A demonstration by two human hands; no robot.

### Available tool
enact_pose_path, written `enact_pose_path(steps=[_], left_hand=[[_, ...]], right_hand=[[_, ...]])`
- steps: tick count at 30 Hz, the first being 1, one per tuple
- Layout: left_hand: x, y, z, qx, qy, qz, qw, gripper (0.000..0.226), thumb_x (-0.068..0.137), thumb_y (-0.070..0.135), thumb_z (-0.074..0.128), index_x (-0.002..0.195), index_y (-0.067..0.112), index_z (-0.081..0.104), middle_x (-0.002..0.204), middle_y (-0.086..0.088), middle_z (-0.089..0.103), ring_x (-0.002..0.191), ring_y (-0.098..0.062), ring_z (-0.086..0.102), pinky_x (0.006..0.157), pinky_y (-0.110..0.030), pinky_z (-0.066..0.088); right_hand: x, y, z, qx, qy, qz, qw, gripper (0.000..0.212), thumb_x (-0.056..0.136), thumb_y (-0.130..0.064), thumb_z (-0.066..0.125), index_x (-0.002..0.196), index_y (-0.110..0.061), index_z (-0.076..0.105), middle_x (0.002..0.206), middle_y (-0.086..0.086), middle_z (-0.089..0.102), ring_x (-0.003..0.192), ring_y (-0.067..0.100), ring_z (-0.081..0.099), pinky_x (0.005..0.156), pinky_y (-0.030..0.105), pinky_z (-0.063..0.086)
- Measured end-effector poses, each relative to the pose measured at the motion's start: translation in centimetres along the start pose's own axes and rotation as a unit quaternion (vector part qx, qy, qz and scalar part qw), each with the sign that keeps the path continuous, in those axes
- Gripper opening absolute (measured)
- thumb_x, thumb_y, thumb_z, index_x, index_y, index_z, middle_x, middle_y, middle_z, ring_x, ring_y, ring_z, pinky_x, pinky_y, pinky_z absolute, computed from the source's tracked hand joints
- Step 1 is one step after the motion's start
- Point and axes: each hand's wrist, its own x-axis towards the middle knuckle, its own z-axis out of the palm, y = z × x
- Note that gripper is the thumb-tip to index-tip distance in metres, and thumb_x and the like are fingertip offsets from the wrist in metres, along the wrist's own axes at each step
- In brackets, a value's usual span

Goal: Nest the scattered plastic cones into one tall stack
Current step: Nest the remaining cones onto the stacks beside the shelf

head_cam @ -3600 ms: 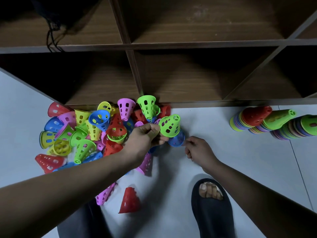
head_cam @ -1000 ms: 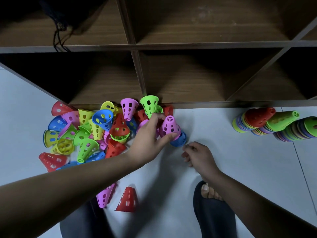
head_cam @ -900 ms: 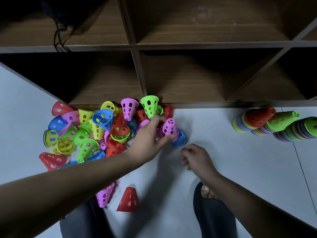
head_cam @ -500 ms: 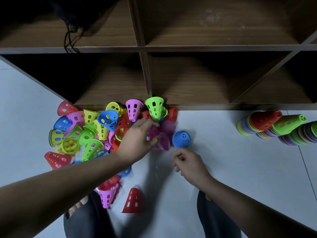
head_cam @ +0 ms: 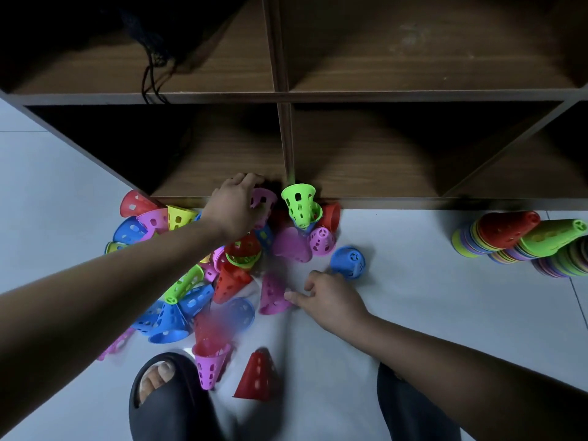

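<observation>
Several perforated plastic cones in red, blue, green, yellow and purple lie in a heap on the floor in front of a wooden shelf. My left hand reaches to the shelf's edge, fingers curled over the rim of a purple cone beside a green cone. My right hand rests low on the floor with loosely curled fingers; its fingertips touch a lying purple cone. A blue cone stands alone just beyond it.
Nested cone stacks lie on their sides at the right, one topped red, one topped green. The wooden shelf has dark cubbies. My sandalled foot is at the bottom, near a red cone and a purple cone.
My left hand left the purple cones near the blue cone and moved up to the purple cone at the shelf edge. Several cones have shifted toward me. My right hand now touches a purple cone.
</observation>
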Motion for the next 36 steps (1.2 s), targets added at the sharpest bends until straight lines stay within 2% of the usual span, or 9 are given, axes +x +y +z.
enact_pose_path(steps=[2, 4, 8, 12, 15, 19, 25, 29, 36], left_hand=[[0.6, -0.3, 0.0, 0.018, -0.028, -0.003, 0.999, 0.057, 0.102, 0.037, 0.064, 0.153, 0.021, 0.046, 0.145, -0.011, 0.056, 0.134, -0.035, 0.053, 0.105, -0.054, 0.051], [1.0, -0.5, -0.2, 0.029, -0.044, -0.009, 0.999, 0.056, 0.103, 0.037, 0.062, 0.154, 0.021, 0.046, 0.146, -0.011, 0.057, 0.137, -0.035, 0.051, 0.107, -0.055, 0.05], [1.1, -0.5, -0.5, 0.02, -0.046, -0.007, 0.999, 0.048, 0.103, 0.035, 0.063, 0.148, 0.021, 0.054, 0.141, -0.01, 0.061, 0.132, -0.035, 0.054, 0.106, -0.055, 0.05], [0.5, -0.5, -0.7, -0.018, -0.019, -0.006, 1.0, 0.027, 0.102, 0.034, 0.065, 0.127, 0.025, 0.067, 0.12, -0.004, 0.069, 0.111, -0.029, 0.063, 0.096, -0.052, 0.057], [0.2, -0.5, -1.2, -0.055, 0.019, -0.003, 0.998, 0.014, 0.101, 0.025, 0.067, 0.113, 0.024, 0.073, 0.108, 0.0, 0.074, 0.097, -0.02, 0.067, 0.086, -0.038, 0.059], [-0.9, -0.3, -1.7, -0.091, 0.033, 0.01, 0.995, 0.01, 0.099, 0.021, 0.074, 0.107, 0.026, 0.075, 0.096, 0.01, 0.074, 0.084, -0.005, 0.066, 0.07, -0.015, 0.048], [-2.9, -0.5, -2.5, -0.16, 0.068, -0.011, 0.985, 0.013, 0.093, 0.024, 0.082, 0.102, 0.032, 0.076, 0.092, 0.017, 0.075, 0.086, 0.005, 0.069, 0.071, -0.008, 0.045], [-4.0, -0.7, -2.9, -0.213, 0.076, -0.038, 0.973, 0.014, 0.092, 0.03, 0.085, 0.101, 0.031, 0.075, 0.092, 0.016, 0.076, 0.085, 0.002, 0.071, 0.072, -0.018, 0.054], [-5.9, -0.6, -2.6, -0.248, 0.065, -0.061, 0.965, 0.015, 0.092, 0.032, 0.085, 0.1, 0.032, 0.072, 0.091, 0.015, 0.077, 0.082, 0.0, 0.072, 0.067, -0.016, 0.055]], right_hand=[[0.2, 0.3, 1.1, 0.008, -0.008, 0.004, 1.0, 0.054, 0.085, -0.071, 0.071, 0.086, -0.017, 0.063, 0.074, -0.003, 0.063, 0.076, 0.021, 0.064, 0.066, 0.038, 0.053], [0.4, 0.4, 1.7, 0.024, -0.024, 0.004, 0.999, 0.05, 0.086, -0.066, 0.074, 0.097, -0.019, 0.061, 0.077, -0.004, 0.062, 0.077, 0.021, 0.064, 0.06, 0.032, 0.045], [0.6, -0.6, 2.4, 0.147, -0.083, 0.069, 0.983, 0.046, 0.083, -0.057, 0.076, 0.095, -0.02, 0.052, 0.077, 0.007, 0.071, 0.055, 0.024, 0.07, 0.042, 0.025, 0.043], [0.8, -2.9, 2.9, 0.319, -0.201, 0.184, 0.908, 0.04, 0.098, -0.047, 0.069, 0.09, -0.008, 0.062, 0.073, 0.014, 0.073, 0.05, 0.022, 0.067, 0.044, 0.026, 0.045], [0.7, -4.1, 3.5, 0.39, -0.243, 0.239, 0.855, 0.044, 0.104, -0.047, 0.061, 0.096, -0.004, 0.064, 0.077, 0.015, 0.074, 0.053, 0.018, 0.065, 0.042, 0.021, 0.041], [0.6, -4.6, 4.0, 0.456, -0.214, 0.274, 0.819, 0.031, 0.103, -0.034, 0.067, 0.092, -0.006, 0.064, 0.074, 0.01, 0.075, 0.053, 0.012, 0.063, 0.044, 0.019, 0.039], [1.1, -4.9, 3.9, 0.502, -0.166, 0.302, 0.793, 0.02, 0.094, -0.016, 0.074, 0.075, -0.011, 0.069, 0.065, 0.001, 0.069, 0.05, 0.007, 0.055, 0.043, 0.018, 0.035], [1.2, -5.4, 4.1, 0.52, -0.162, 0.322, 0.774, 0.021, 0.099, -0.029, 0.072, 0.086, -0.013, 0.07, 0.068, 0.004, 0.074, 0.047, 0.008, 0.06, 0.041, 0.018, 0.035], [2.1, -5.2, 4.2, 0.531, -0.09, 0.318, 0.78, 0.014, 0.096, -0.014, 0.075, 0.083, -0.01, 0.07, 0.064, 0.003, 0.073, 0.042, 0.005, 0.057, 0.039, 0.017, 0.034]])
